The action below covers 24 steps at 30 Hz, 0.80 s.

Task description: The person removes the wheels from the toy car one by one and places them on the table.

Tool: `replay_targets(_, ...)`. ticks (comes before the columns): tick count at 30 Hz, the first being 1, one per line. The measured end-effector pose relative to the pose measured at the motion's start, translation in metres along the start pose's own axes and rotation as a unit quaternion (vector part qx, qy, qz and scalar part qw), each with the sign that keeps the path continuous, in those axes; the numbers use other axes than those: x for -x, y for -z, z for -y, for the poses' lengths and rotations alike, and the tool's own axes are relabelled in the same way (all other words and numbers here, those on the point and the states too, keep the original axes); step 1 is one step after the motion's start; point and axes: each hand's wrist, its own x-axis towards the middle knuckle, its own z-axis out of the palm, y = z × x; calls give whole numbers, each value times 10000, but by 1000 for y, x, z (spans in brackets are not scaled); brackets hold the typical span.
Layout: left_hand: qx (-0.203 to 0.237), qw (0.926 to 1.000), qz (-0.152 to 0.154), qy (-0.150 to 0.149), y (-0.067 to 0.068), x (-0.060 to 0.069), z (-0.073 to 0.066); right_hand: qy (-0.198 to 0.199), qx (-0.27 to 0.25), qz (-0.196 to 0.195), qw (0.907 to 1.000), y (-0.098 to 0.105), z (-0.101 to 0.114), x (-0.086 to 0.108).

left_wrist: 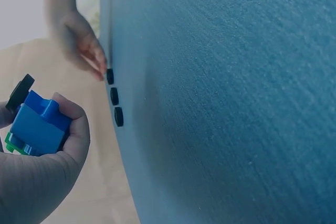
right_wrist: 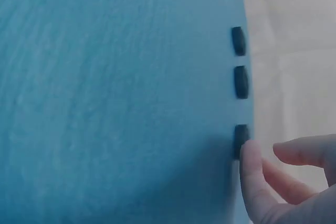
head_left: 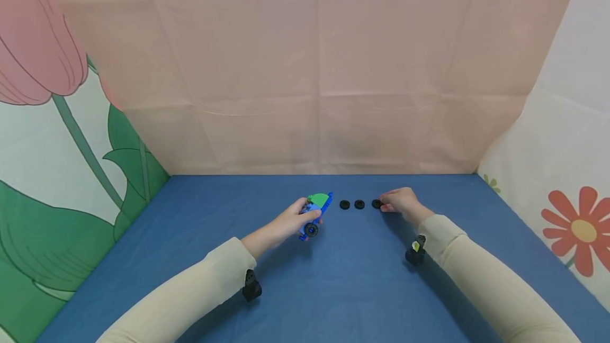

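Observation:
A blue toy car [head_left: 316,216] with a green top and a black wheel [head_left: 311,229] on it is gripped by my left hand [head_left: 290,222], held above the table. In the left wrist view its blue body [left_wrist: 39,124] shows between thumb and fingers, which hide part of it. My right hand [head_left: 404,203] reaches to the rightmost of three loose black wheels [head_left: 377,204]. In the right wrist view one fingertip touches or overlaps that wheel [right_wrist: 241,139], while another finger stands apart from it. The other two wheels [head_left: 344,204] [head_left: 359,204] lie flat to its left.
The blue table [head_left: 333,290] runs back to a beige cloth wall [head_left: 305,68]. Flower-printed cloths stand at the left [head_left: 28,136] and the right [head_left: 562,136]. A small black wrist camera [head_left: 251,286] hangs at the left sleeve, another camera [head_left: 415,251] at the right.

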Motion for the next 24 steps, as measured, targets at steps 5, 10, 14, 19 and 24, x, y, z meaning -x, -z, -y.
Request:
replay_targets(5, -32, 10000, -5, -5, 0, -2, -2, 253, -55, 49, 9997, 3, 12, 8)
replay_targets(10, -130, 9998, 71, -134, -1, -5, -6, 440, 84, 309, 9985, -3, 30, 21)
replay_targets(14, 46, 9996, 151, -214, -2, -7, -9, 568, 147, 587, 9965, -13, 40, 32)
replay_targets(19, -103, 9995, -44, -284, -4, -10, -10, 704, 227, 1044, 9918, -28, 47, 46)
replay_targets(24, -269, 9982, -427, -310, -7, -11, -11, 862, 453, 1606, 9822, -42, 52, 61)
